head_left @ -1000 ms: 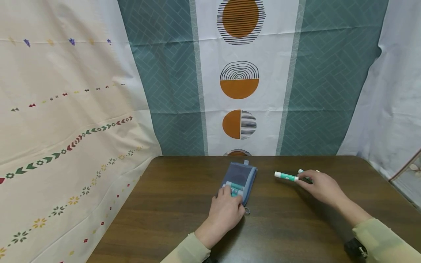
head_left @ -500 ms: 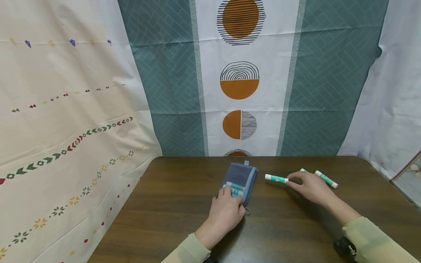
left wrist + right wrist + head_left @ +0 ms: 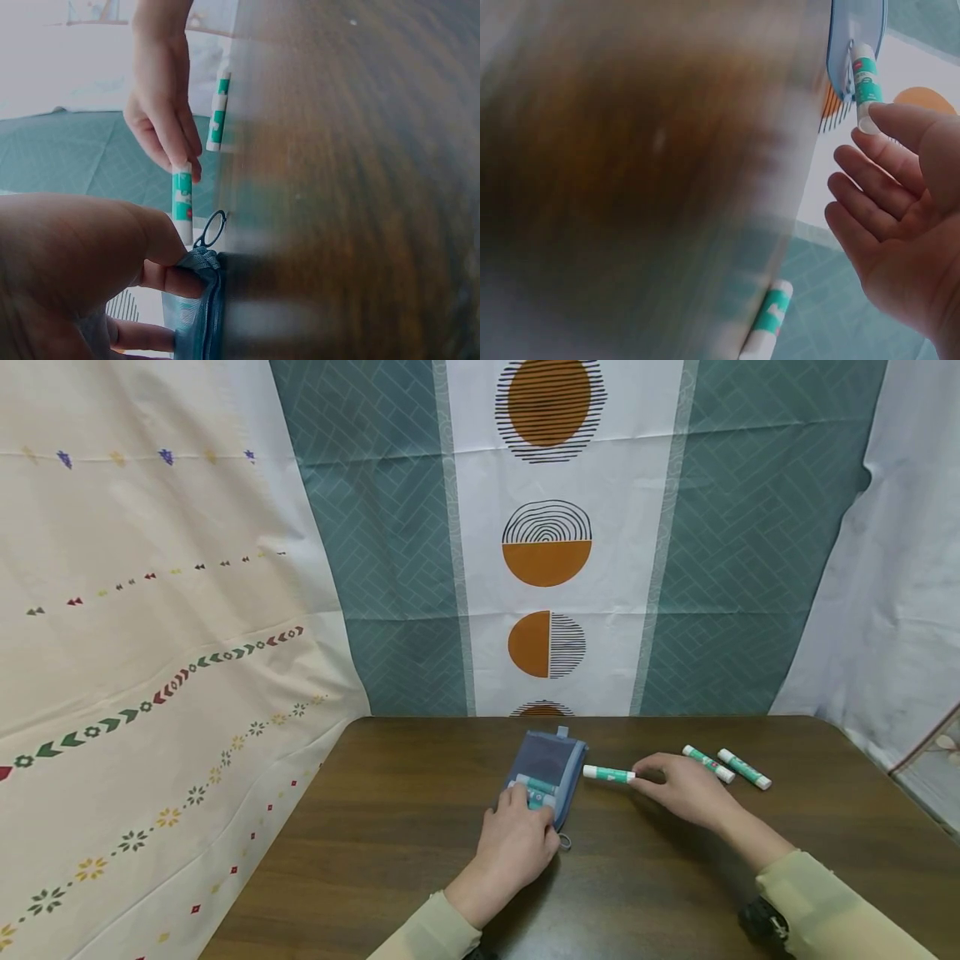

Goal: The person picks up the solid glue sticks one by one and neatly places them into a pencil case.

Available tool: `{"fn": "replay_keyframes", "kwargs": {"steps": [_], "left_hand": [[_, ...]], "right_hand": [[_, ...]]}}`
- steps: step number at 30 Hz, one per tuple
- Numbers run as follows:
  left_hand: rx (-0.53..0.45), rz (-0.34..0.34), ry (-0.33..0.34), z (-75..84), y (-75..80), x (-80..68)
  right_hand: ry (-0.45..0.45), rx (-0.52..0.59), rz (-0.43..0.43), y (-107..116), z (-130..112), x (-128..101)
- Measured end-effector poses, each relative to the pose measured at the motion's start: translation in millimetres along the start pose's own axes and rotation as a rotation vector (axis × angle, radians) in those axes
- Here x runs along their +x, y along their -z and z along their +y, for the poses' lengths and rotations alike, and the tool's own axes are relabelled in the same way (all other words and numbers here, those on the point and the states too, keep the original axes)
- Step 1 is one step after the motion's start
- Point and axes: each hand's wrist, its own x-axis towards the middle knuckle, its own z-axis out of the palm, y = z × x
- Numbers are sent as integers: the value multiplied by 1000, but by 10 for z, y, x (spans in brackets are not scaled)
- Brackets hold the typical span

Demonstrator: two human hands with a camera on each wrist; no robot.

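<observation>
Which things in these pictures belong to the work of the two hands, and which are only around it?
Likely part of the work:
blue pouch, held by the left hand
green-and-white stick, pinched by the right hand
loose stick near that hand, another stick farther right

Probably only surroundings:
table
hanging cloths

There are two hands (image 3: pixel 517 835), one table (image 3: pixel 375 843), one pouch (image 3: pixel 543 756) and three glue sticks (image 3: pixel 609 774) outside it.

And here's a dark brown wooden table (image 3: pixel 360 860), a teal-and-white curtain (image 3: pixel 405 568) with orange circles hanging beyond its far edge, and cream patterned cloth (image 3: pixel 150 693) draping the left!
</observation>
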Motion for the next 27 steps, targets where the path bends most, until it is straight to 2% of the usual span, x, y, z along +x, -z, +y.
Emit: {"fn": "replay_keyframes", "kwargs": {"steps": [20,27], "left_hand": [[7,-21,8,-7,-9,17],[4,-17,4,-2,3,10]], "right_hand": [[38,-32,-6,-256,-357,226],[16,-46,-34,-345,-429,317]]}}
